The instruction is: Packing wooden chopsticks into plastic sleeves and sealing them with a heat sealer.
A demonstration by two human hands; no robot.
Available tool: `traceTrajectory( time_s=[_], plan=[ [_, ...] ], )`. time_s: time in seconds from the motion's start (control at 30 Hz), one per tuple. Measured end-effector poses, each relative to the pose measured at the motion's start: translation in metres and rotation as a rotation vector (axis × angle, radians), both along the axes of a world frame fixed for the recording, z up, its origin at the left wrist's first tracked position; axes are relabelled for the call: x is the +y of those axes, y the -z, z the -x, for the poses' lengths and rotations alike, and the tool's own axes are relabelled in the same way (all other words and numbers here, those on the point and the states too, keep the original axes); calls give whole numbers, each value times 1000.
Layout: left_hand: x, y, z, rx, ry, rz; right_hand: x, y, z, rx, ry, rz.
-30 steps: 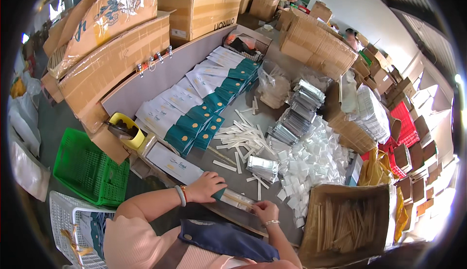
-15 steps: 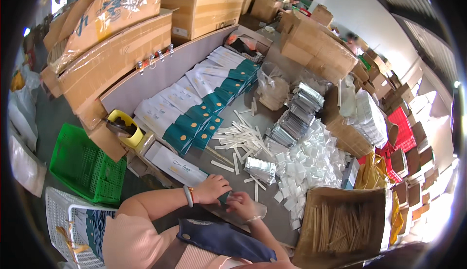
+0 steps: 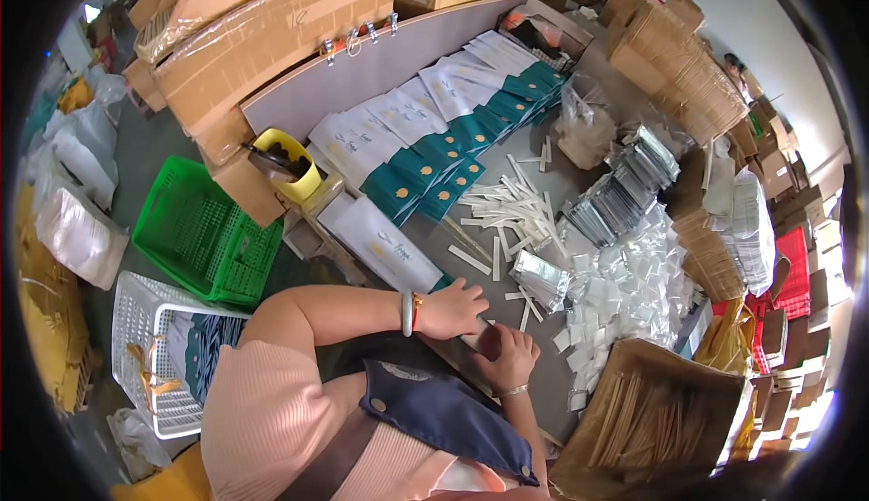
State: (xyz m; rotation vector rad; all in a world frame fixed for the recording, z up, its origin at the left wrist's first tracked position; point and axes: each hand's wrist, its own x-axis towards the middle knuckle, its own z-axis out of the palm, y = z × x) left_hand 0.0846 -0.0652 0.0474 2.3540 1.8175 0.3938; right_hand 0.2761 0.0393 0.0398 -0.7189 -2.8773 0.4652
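Note:
Over the near edge of the work table, my left hand (image 3: 450, 309) lies with its fingers apart, at the teal end of a stack of white and teal paper sleeves (image 3: 385, 243). My right hand (image 3: 507, 356) is beside it, fingers curled round something I cannot make out. A pale edge (image 3: 472, 342) shows between the hands, mostly hidden by them. Just beyond are loose white strips (image 3: 518, 216) and a small stack of silver sachets (image 3: 540, 280). Many small clear-and-white packets (image 3: 615, 284) are heaped to the right.
Rows of white and teal sleeves (image 3: 434, 125) line the table's back board (image 3: 299, 103). More silver sachets (image 3: 625, 184) lie at the right. A carton of thin wooden sticks (image 3: 724, 383) stands near right. Left are a yellow container (image 3: 303, 184), a green crate (image 3: 149, 216) and a white basket (image 3: 136, 311).
My view has swung left, so the scene sits further right. My hands were close together around a small teal piece; now my left hand's fingers are spread and the teal piece is not visible between them.

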Motion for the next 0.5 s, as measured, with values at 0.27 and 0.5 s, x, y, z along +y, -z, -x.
traceTrajectory(
  time_s=[0.27,0.5],
  plan=[
    [-3,-47,129,174,-212,-270,17,7,-41,125,305,-17],
    [37,-3,131,180,-412,-294,13,42,-59,79,498,-96]
  ],
)
